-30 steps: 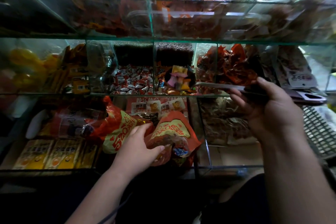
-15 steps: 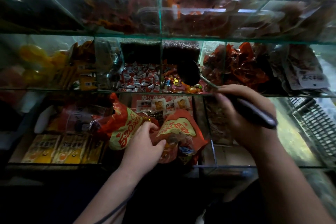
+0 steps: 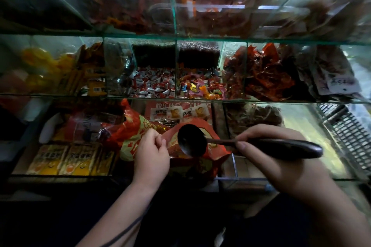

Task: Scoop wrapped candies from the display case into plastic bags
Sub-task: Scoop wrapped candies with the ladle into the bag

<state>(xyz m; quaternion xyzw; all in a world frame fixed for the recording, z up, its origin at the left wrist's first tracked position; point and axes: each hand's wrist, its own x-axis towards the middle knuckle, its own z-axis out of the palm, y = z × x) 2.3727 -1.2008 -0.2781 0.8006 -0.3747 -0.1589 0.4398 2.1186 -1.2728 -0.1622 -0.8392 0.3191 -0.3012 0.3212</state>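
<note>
A red and yellow printed plastic bag (image 3: 138,132) hangs in front of the lower shelf, its rim pinched open by my left hand (image 3: 151,156). My right hand (image 3: 275,162) grips the black handle of a dark ladle (image 3: 191,140); its bowl is tilted over the bag's mouth. Whether the bowl holds anything is not visible. On the middle shelf sit two glass compartments: mixed colourful wrapped candies (image 3: 200,88) and red-and-white wrapped candies (image 3: 153,84).
The glass display case (image 3: 174,35) has three tiers with thin glass dividers. Red snack packets (image 3: 265,74) fill the compartment right of the candies. Yellow packets (image 3: 68,158) lie at lower left. A black wire basket (image 3: 349,132) stands at the right.
My right hand brought the ladle from the mixed-candy compartment down to the bag's mouth. My left hand kept hold of the bag's rim.
</note>
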